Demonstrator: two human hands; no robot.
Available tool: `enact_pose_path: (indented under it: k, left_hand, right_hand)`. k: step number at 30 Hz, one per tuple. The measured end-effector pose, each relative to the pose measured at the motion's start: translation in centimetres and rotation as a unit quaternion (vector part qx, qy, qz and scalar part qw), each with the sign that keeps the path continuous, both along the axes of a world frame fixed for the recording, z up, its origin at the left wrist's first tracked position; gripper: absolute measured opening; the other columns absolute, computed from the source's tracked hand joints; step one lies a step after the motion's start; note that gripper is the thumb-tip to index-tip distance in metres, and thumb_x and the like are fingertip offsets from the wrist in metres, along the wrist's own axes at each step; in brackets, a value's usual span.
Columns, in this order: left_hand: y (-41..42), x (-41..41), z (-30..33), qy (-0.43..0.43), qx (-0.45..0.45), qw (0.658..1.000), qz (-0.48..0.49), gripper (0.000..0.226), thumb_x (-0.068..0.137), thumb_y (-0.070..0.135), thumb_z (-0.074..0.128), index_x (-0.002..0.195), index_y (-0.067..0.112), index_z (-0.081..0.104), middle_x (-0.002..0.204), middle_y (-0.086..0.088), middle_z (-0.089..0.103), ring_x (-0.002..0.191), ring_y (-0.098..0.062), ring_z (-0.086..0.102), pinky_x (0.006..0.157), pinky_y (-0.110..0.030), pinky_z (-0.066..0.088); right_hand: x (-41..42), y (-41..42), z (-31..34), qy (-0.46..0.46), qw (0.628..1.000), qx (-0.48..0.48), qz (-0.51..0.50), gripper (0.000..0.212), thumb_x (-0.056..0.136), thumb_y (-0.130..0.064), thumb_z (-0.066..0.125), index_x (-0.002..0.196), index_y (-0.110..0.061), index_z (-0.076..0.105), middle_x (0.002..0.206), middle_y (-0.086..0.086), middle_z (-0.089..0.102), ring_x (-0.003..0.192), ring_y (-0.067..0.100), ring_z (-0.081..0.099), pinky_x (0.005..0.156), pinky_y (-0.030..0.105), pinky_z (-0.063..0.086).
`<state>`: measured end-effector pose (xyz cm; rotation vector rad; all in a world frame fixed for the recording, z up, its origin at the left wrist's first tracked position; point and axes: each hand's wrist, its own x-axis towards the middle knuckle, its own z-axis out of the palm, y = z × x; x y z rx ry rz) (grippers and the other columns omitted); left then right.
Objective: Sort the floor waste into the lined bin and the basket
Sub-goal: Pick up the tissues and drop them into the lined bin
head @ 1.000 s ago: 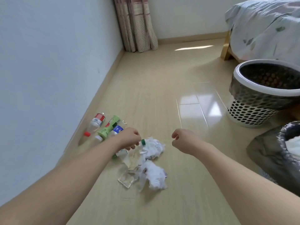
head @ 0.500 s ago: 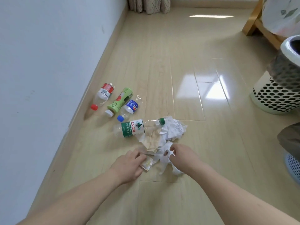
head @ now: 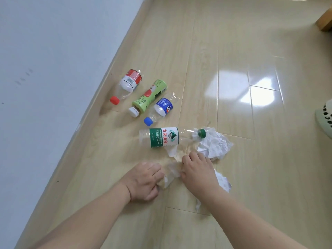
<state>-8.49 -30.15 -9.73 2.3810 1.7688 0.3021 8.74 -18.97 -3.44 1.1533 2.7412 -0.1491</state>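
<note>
A: So, containers first — what can you see of them?

B: Only a sliver of the perforated basket (head: 326, 119) at the right edge; its inside is out of frame, so I cannot tell what it holds. The lined bin is out of view.

A: And the waste?

B: All on the wooden floor (head: 233, 51). Three bottles lie side by side near the wall (head: 53, 51): the red-capped bottle (head: 128, 83), the green bottle (head: 149, 97) with a white cap, and the blue-capped bottle (head: 159, 109). Just below them lies the clear water bottle (head: 163, 137) with a green label and green cap, its cap end touching a crumpled white paper (head: 213, 143).

A: The hands?

B: The left hand (head: 145, 180) is curled, knuckles up, its fingers closed on the edge of the crumpled beige-and-white wrapper (head: 170, 174) lying between the two hands. The right hand (head: 197, 169) is bent down onto the same wrapper from the other side, fingertips pressing into it — whether it actually grips I cannot tell. A second white paper scrap (head: 222, 182) pokes out from under the right wrist, flat on the floor.
</note>
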Motion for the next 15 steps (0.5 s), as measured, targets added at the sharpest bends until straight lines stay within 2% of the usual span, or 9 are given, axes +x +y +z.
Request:
enact_pose_path:
  k: [4,7,9,10,12,15]
  left_hand:
    - [-0.1,-0.3,-0.2,-0.016,0.006,1.0,0.021,0.03,0.054,0.03,0.046,0.079,0.014,0.053,0.073,-0.003,0.049,0.06,-0.024,0.044,0.055,-0.03,0.033]
    - [-0.2,-0.6,-0.4,-0.008,0.016,0.999,0.04,0.026,0.052,0.03,0.044,0.074,0.016,0.046,0.072,-0.003,0.048,0.062,-0.023,0.04,0.059,-0.03,0.025]
    - [-0.3,-0.6,-0.5,-0.022,0.029,0.997,0.064,0.024,0.053,0.027,0.043,0.074,0.016,0.042,0.069,-0.004,0.046,0.061,-0.024,0.038,0.059,-0.03,0.023]
    - [-0.3,-0.6,-0.6,-0.032,0.039,0.996,0.076,0.023,0.053,0.026,0.042,0.074,0.016,0.041,0.068,-0.004,0.046,0.06,-0.025,0.038,0.059,-0.031,0.022]
    - [-0.2,-0.7,-0.7,-0.044,0.048,0.993,0.099,0.024,0.054,0.025,0.042,0.076,0.017,0.038,0.065,-0.004,0.046,0.058,-0.026,0.039,0.057,-0.032,0.022]
    - [-0.3,-0.5,-0.6,-0.039,0.04,0.99,0.13,0.026,0.057,0.027,0.041,0.081,0.019,0.039,0.064,0.0,0.047,0.057,-0.025,0.041,0.058,-0.032,0.022]
  right_hand:
    - [-0.3,0.7,-0.1,0.013,1.0,0.006,-0.006,0.034,0.047,-0.012,0.085,0.054,-0.02,0.052,0.055,-0.006,0.047,0.051,0.018,0.048,0.05,0.028,0.043]
    - [-0.3,1.3,-0.3,0.024,0.999,-0.016,-0.021,0.025,0.058,-0.012,0.082,0.059,-0.02,0.058,0.058,-0.006,0.053,0.055,0.019,0.052,0.053,0.027,0.042]
    - [-0.1,1.6,0.1,0.044,0.998,-0.037,-0.035,0.009,0.082,-0.015,0.066,0.074,-0.015,0.063,0.071,-0.002,0.058,0.067,0.023,0.054,0.061,0.029,0.037]
    - [0.0,1.7,0.3,0.047,0.997,-0.049,-0.044,0.015,0.092,-0.017,0.054,0.081,-0.014,0.063,0.078,0.0,0.059,0.073,0.024,0.053,0.063,0.031,0.035]
    - [0.2,1.7,1.2,0.071,0.993,-0.068,-0.065,0.025,0.098,-0.021,0.04,0.088,-0.014,0.062,0.086,0.0,0.059,0.081,0.024,0.053,0.068,0.034,0.039]
    - [0.6,1.4,2.8,0.108,0.985,-0.083,-0.104,0.027,0.099,-0.023,0.038,0.085,-0.013,0.06,0.083,-0.001,0.058,0.082,0.022,0.054,0.069,0.035,0.043]
